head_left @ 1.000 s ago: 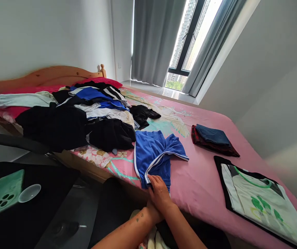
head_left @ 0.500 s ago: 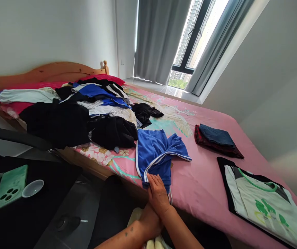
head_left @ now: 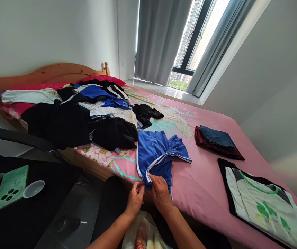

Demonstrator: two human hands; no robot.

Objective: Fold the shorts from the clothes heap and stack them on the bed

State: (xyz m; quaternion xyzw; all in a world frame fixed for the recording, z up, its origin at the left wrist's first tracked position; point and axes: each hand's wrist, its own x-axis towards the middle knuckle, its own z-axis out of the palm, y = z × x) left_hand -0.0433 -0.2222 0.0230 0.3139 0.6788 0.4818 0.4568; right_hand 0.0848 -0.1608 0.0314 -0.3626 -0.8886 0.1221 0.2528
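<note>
This place is looking like a bedroom in a home: a bed is wearing a flowered pink sheet, red pillows are lying by a wooden headboard, a heap of clothes is spreading nearby, and grey curtains are hanging at a window.

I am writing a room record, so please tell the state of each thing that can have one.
Blue fabric shorts with white stripes: spread unevenly, partly folded over
Bare left hand: fingers bent, at the shorts' near edge
Bare right hand: lying on the shorts
Mixed-colour clothing pile: loose, heaped
Dark blue denim garment: folded
Red plaid garment: folded
White top with green collar: laid flat
Pale green rectangular phone: back upward
Grey fabric curtains: parted
</note>
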